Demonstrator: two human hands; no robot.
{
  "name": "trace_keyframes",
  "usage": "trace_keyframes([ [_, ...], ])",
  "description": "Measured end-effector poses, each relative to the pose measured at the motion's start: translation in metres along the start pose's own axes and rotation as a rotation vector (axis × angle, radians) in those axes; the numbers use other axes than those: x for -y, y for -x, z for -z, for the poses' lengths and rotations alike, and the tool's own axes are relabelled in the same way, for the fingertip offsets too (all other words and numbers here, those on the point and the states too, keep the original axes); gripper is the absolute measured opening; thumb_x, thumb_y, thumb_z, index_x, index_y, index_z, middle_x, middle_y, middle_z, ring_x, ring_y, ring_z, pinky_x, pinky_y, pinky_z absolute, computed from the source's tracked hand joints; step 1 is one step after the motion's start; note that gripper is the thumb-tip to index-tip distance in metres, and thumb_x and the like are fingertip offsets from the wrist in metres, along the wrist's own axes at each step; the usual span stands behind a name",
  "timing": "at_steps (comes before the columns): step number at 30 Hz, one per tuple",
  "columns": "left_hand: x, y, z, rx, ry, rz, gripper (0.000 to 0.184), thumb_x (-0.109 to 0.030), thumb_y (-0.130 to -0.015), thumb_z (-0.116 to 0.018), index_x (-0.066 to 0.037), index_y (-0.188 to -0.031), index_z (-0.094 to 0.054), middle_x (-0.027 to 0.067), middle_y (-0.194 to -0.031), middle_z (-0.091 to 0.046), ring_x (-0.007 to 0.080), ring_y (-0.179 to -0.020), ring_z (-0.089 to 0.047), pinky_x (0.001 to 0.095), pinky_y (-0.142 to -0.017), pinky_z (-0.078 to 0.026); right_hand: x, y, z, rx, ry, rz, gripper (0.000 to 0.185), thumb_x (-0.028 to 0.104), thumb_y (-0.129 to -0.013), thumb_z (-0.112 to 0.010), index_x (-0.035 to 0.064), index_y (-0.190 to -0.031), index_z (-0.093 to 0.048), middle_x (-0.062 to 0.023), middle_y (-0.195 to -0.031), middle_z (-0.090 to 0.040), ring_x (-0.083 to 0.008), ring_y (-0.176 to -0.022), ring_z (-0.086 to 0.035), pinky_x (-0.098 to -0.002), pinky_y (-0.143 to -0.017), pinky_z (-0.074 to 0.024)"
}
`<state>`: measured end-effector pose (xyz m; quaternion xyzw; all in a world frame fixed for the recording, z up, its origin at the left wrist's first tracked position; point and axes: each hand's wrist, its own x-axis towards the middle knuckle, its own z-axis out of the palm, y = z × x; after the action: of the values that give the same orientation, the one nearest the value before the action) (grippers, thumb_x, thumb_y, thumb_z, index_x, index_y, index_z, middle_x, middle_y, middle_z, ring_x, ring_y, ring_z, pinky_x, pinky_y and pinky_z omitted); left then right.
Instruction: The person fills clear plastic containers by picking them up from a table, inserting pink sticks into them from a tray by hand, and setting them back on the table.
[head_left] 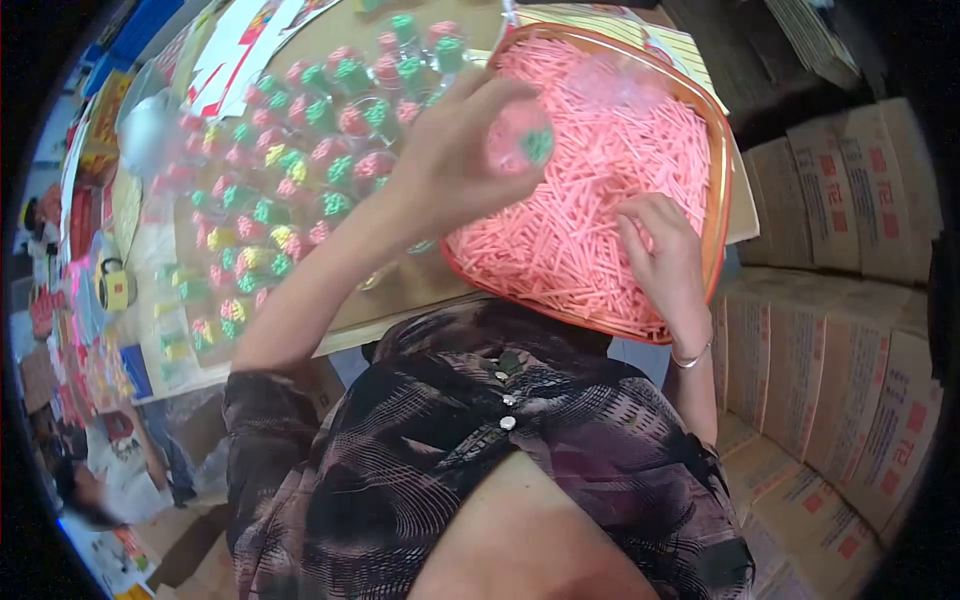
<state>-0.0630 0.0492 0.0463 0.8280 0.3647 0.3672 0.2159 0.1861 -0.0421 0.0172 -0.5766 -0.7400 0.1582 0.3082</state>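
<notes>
My left hand (440,150) is wrapped round a clear plastic cup (512,140), held tilted above the left side of a tray. Pink and green pieces show inside the cup. The wide red-rimmed tray (722,180) is heaped with short thin pink sticks (570,225). Over the tray's right part, my right hand (660,245) has its fingers curled down among the sticks; its fingertips are partly hidden and look pinched on some of them. Left of my left hand stand many similar clear cups (335,203) with pink, green and yellow sticks.
Clear plastic (625,85) lies on the sticks at the tray's far side. Stacked cardboard boxes (800,350) fill the right. Printed papers (235,55) lie on the table's far left. A yellow roll of tape (116,284) is at the left edge. Another person (120,465) is at lower left.
</notes>
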Motion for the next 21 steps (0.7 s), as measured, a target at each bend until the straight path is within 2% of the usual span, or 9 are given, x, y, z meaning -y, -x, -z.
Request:
trace_keyframes([
  [3, 0.035, -0.045, -0.032, 0.039, -0.104, -0.096, 0.048, -0.011, -0.072, -0.075, -0.004, -0.116, -0.057, 0.0098, -0.107, -0.060, 0.0250, -0.091, -0.059, 0.0348, -0.080, -0.050, -0.005, 0.011, 0.006, 0.021, 0.017, -0.008, 0.013, 0.000, -0.085, -0.060, -0.0019, -0.097, -0.065, -0.0100, -0.097, -0.064, -0.0225, -0.084, -0.059, -0.0295, -0.076, -0.0465],
  [9, 0.057, -0.055, -0.049, 0.183, -0.252, -0.180, 0.052, -0.014, -0.072, -0.075, -0.005, -0.119, -0.054, 0.0110, -0.111, -0.058, 0.0272, -0.093, -0.059, 0.0365, -0.082, -0.050, -0.018, 0.027, 0.014, -0.002, 0.013, -0.096, 0.012, 0.000, -0.085, -0.060, -0.0014, -0.096, -0.064, -0.0090, -0.097, -0.064, -0.0222, -0.083, -0.060, -0.0293, -0.076, -0.0469],
  [13, 0.045, -0.040, -0.049, -0.103, -0.426, -0.344, 0.047, -0.013, -0.071, -0.072, -0.001, -0.113, -0.056, 0.0160, -0.106, -0.055, 0.0305, -0.090, -0.058, 0.0351, -0.082, -0.049, -0.026, 0.023, 0.013, 0.001, 0.050, -0.071, 0.012, 0.002, -0.085, -0.060, -0.0019, -0.097, -0.064, -0.0089, -0.096, -0.064, -0.0221, -0.082, -0.060, -0.0293, -0.075, -0.0470],
  [16, 0.006, -0.013, -0.052, -0.165, -0.418, -0.379, 0.041, -0.016, -0.072, -0.073, 0.001, -0.106, -0.059, 0.0158, -0.103, -0.057, 0.0310, -0.090, -0.056, 0.0382, -0.081, -0.048, -0.032, 0.022, 0.016, -0.026, 0.021, -0.116, 0.014, 0.003, -0.086, -0.061, -0.0022, -0.099, -0.064, -0.0096, -0.097, -0.065, -0.0226, -0.081, -0.060, -0.0294, -0.075, -0.0474],
  [18, -0.011, 0.013, -0.059, 0.278, -0.302, -0.154, 0.043, -0.033, -0.076, -0.071, 0.002, -0.099, -0.063, 0.0161, -0.099, -0.058, 0.0302, -0.090, -0.054, 0.0408, -0.079, -0.046, -0.035, 0.020, 0.019, -0.050, 0.001, -0.140, 0.016, 0.004, -0.086, -0.061, -0.0026, -0.101, -0.064, -0.0103, -0.097, -0.065, -0.0232, -0.081, -0.060, -0.0296, -0.075, -0.0477],
  [20, -0.025, 0.014, -0.072, 0.582, -0.641, 0.055, 0.048, -0.048, -0.084, -0.064, 0.000, -0.082, -0.066, 0.0130, -0.087, -0.060, 0.0265, -0.086, -0.054, 0.0369, -0.081, -0.047, -0.035, 0.019, 0.020, -0.048, 0.008, -0.185, 0.018, 0.005, -0.087, -0.061, -0.0027, -0.103, -0.064, -0.0109, -0.099, -0.066, -0.0237, -0.082, -0.061, -0.0297, -0.075, -0.0479],
  [21, -0.025, 0.014, -0.081, 0.578, -0.643, 0.058, 0.048, -0.048, -0.084, -0.064, 0.000, -0.082, -0.066, 0.0130, -0.087, -0.060, 0.0265, -0.086, -0.054, 0.0369, -0.081, -0.047, -0.034, 0.019, 0.019, -0.047, 0.015, -0.234, 0.020, 0.005, -0.087, -0.060, -0.0028, -0.105, -0.064, -0.0115, -0.100, -0.066, -0.0242, -0.082, -0.061, -0.0298, -0.076, -0.0481],
])
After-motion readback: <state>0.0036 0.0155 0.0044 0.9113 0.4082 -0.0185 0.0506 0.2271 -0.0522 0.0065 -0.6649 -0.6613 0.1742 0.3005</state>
